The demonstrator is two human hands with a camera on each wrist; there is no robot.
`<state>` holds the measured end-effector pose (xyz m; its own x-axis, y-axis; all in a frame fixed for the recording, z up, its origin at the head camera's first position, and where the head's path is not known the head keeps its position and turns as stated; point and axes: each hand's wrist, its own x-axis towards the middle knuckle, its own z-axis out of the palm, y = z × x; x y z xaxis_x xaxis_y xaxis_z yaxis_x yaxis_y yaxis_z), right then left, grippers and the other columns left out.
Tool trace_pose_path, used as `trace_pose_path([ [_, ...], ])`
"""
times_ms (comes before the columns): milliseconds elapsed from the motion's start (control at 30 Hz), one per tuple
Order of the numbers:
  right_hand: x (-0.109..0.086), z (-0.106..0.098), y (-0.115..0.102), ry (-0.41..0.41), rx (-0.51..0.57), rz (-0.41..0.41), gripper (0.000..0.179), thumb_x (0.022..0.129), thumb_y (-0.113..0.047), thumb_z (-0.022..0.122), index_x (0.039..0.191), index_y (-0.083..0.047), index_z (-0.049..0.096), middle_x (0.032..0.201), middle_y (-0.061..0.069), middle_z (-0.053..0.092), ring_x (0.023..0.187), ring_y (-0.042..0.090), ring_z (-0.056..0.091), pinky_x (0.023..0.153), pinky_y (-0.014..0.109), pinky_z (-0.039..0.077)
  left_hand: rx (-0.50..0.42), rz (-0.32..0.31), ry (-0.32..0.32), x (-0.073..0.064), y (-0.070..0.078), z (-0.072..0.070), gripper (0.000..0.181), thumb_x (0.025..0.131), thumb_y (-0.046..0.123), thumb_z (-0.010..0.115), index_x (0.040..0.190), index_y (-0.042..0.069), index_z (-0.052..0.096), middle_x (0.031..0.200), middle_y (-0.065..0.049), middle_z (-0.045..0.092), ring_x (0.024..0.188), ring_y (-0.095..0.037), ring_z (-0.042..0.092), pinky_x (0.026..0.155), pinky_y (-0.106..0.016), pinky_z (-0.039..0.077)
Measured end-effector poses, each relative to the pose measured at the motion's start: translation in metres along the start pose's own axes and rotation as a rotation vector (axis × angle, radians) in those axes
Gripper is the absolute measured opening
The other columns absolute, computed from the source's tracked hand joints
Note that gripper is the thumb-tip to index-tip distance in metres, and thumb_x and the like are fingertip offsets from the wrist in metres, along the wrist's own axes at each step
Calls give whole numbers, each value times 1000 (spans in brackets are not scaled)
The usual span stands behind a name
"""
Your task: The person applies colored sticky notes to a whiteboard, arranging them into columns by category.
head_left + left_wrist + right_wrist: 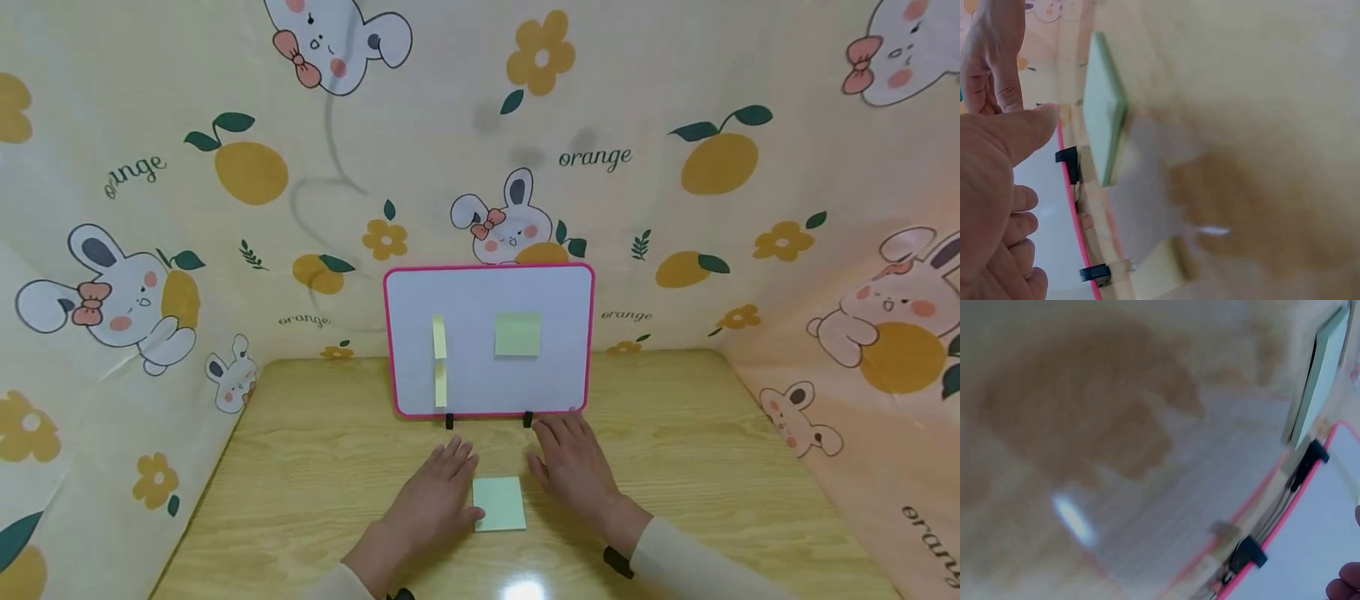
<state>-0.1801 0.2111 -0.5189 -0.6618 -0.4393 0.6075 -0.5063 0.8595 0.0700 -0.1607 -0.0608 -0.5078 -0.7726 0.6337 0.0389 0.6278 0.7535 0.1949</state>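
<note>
A light green sticky note pad (501, 505) lies on the table between the two hands. My left hand (432, 493) is left of it, fingers relaxed and pointing forward, its thumb tip at the pad's left edge; whether it touches is unclear. My right hand (576, 462) is right of the pad, fingers loosely bent near the lower right edge of a pink-framed whiteboard (480, 383). Neither hand shows anything gripped. The board bears a green sticky note (517, 335) and two narrow yellow strips (439, 337) in a column. In the left wrist view, a pale yellow block (1159, 272) is blurred.
Two black clips (528, 419) stand at the board's lower edge. The wood-grain table (300, 467) is bounded by a patterned backdrop (427, 125) with rabbits and oranges. A bright reflection shows near the front edge.
</note>
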Motion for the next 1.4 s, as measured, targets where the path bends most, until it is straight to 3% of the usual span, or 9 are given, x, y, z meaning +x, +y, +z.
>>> trace_pose_path([
  [100, -3, -2, -8, -28, 25, -8, 40, 86, -24, 83, 116, -1, 70, 112, 13, 71, 107, 35, 67, 109, 61, 52, -5, 13, -17, -10, 2, 6, 83, 98, 55, 68, 158, 3, 46, 168, -14, 40, 160, -32, 29, 132, -47, 27],
  [267, -9, -6, -23, -146, 51, -6, 40, 91, -31, 82, 118, -5, 70, 117, 9, 71, 112, 31, 66, 113, 59, 49, 4, 34, -35, -20, 6, 13, 94, 95, 65, 66, 163, 6, 39, 170, -14, 35, 161, -30, 27, 132, -46, 26],
  [633, -17, -10, -43, -307, 25, -96, 47, 93, -45, 79, 120, -8, 70, 119, 5, 71, 114, 24, 65, 112, 50, 52, 119, 86, -58, -22, 2, 20, 100, 95, 75, 56, 163, 4, 37, 171, -14, 35, 160, -29, 30, 131, -45, 28],
  [967, -27, -4, -54, -281, 66, -184, 41, 87, -47, 80, 108, -13, 69, 108, -2, 69, 105, 20, 64, 106, 46, 56, 100, 79, -88, -18, 1, 22, 111, 88, 82, 57, 163, 3, 36, 171, -13, 34, 161, -29, 29, 132, -45, 28],
  [1400, -32, -4, -63, -279, 62, -192, 35, 88, -48, 78, 100, -17, 66, 102, -6, 67, 101, 17, 60, 94, 38, 52, 68, 61, -130, -22, 5, 22, 109, 87, 81, 60, 161, 3, 40, 169, -12, 38, 159, -28, 32, 131, -45, 30],
])
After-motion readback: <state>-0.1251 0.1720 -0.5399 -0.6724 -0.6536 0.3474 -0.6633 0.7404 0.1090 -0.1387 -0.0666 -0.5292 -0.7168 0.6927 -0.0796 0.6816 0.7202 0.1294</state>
